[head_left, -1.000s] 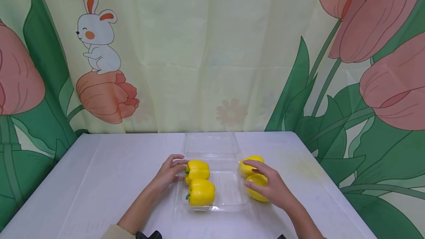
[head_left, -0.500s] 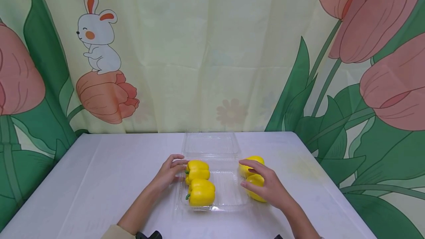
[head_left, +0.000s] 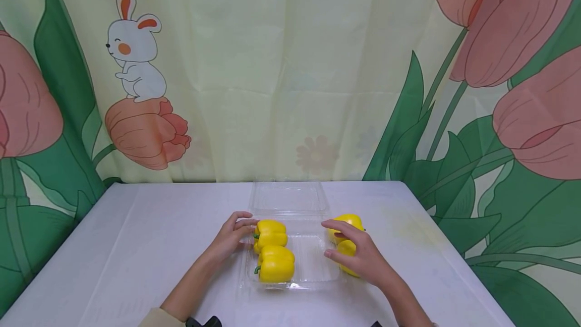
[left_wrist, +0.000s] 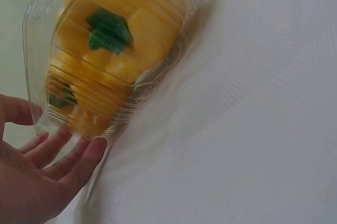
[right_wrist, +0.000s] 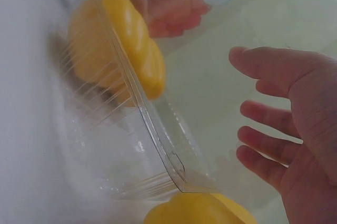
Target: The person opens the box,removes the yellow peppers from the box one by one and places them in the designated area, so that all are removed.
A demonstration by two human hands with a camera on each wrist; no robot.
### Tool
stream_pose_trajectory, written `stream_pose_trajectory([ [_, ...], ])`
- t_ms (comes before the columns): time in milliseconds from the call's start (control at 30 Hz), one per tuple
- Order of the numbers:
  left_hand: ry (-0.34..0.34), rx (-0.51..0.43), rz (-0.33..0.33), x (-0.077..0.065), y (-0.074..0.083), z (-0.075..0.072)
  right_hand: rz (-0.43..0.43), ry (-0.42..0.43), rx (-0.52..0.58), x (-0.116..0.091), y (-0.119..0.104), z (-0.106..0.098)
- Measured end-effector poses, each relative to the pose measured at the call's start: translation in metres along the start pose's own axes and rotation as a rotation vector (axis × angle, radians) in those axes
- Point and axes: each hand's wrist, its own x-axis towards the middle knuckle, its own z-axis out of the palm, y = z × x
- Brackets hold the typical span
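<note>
A clear plastic clamshell container [head_left: 313,261] lies open on the table. Two yellow bell peppers, a far one [head_left: 270,233] and a near one [head_left: 276,265], sit in its left half with green stems facing left. My left hand [head_left: 230,236] holds the container's left edge, thumb at the rim and fingers against the outer wall. Past the right wall, outside the container, are two more yellow peppers, a far one [head_left: 351,221] and a near one [head_left: 346,249] partly hidden by my right hand [head_left: 363,254]. That hand hovers with fingers spread, nothing between them.
The container's clear lid [head_left: 288,198] lies folded back toward the table's far edge. White cloth covers the table [head_left: 159,231]. Behind it hangs a curtain [head_left: 281,74] printed with tulips and a rabbit.
My right hand has shifted slightly left, toward the container. The far right pepper's stem end now shows past that hand. My left hand has stayed in place.
</note>
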Motion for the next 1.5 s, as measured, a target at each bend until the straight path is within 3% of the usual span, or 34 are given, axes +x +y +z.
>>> stream_pose_trajectory([
  [1500,-0.004,-0.001,0.007,-0.002,0.001,0.001,-0.067,-0.077,0.021,0.005,-0.007,0.018],
])
